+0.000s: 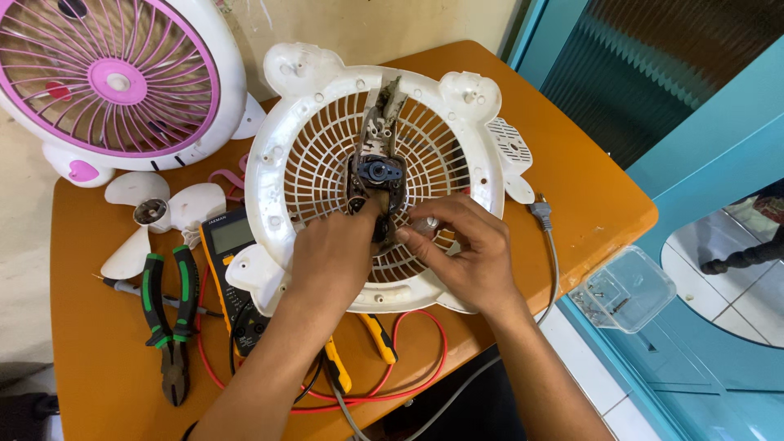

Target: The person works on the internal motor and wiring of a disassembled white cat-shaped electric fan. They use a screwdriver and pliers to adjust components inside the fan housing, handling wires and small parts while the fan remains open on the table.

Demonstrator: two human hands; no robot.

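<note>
A white round fan housing point(273, 155) with a grille lies flat on the orange table point(588, 188). A dark motor assembly point(377, 175) on a dirty bracket sits at the grille's centre. My left hand point(331, 257) rests on the grille just below the motor, fingers pinched at the motor's lower edge. My right hand point(465, 253) is beside it, fingertips closed on a small grey cylindrical part point(425, 224) by the motor. What exactly the left fingers grip is hidden.
A pink-and-white fan point(114, 82) stands at the back left. White fan blades point(155, 214), green-handled pliers point(167, 318), a yellow multimeter point(226, 245) with red leads, yellow-handled pliers point(380, 336) and a grey power plug point(541, 212) lie around. A clear plastic box point(629, 287) sits off the right edge.
</note>
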